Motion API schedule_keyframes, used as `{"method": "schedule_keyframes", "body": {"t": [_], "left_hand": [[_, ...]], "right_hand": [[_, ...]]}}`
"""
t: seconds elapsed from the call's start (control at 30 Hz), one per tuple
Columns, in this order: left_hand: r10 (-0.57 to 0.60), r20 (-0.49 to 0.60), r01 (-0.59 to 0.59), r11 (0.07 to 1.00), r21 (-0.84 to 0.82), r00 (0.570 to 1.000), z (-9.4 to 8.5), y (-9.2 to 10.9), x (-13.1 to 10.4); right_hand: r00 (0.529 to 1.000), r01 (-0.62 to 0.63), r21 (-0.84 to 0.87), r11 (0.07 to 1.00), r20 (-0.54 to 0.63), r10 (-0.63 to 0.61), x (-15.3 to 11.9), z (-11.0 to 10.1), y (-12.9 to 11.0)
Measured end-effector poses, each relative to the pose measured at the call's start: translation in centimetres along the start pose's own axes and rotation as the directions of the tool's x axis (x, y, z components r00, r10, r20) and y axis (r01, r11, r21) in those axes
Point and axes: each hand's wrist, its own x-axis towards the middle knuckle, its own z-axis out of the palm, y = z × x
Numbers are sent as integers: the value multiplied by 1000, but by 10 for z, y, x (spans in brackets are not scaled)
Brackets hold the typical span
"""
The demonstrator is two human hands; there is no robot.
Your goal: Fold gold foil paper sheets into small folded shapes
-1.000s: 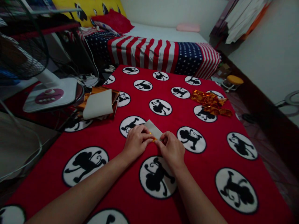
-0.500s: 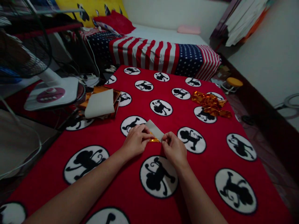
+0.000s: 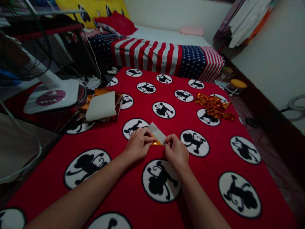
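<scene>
A small sheet of gold foil paper, pale on its back, lies on the red monkey-print cloth with its near edge folded up so that a gold strip shows. My left hand pinches the sheet at its left side, fingers closed on the folded edge. At the right corner, my right hand holds the paper between thumb and bent fingers. The fingers hide both ends of the fold.
At the left is a stack of gold and pale paper, beside a white fan base. Folded gold foil pieces lie in a heap at the right. Behind stands a bed with a striped and starred cover; a yellow-topped stool is far right.
The view has shifted very slightly. Both hands stay on the paper in almost the same pose, and the fold looks the same.
</scene>
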Motion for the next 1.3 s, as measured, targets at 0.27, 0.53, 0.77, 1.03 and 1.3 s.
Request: {"method": "schedule_keyframes", "body": {"t": [0.27, 0.53, 0.77, 1.03, 1.3], "left_hand": [[-32, -30, 32, 999, 11, 999, 1, 4, -1], [-57, -32, 56, 998, -19, 998, 4, 2, 0], [-57, -33, 57, 998, -6, 998, 3, 5, -1], [-15, -18, 14, 999, -47, 1000, 3, -1, 0], [-20, -61, 6, 975, -221, 998, 1, -6, -1]], "right_hand": [[997, 24, -72, 997, -77, -29, -3, 7, -7], [999, 13, -33, 999, -37, -14, -1, 4, 0], [998, -38, 21, 999, -46, 39, -3, 3, -2], [996, 7, 24, 1000, -93, -5, -2, 6, 2], [988, -13, 86, 996, -154, 26, -4, 10, 0]]}}
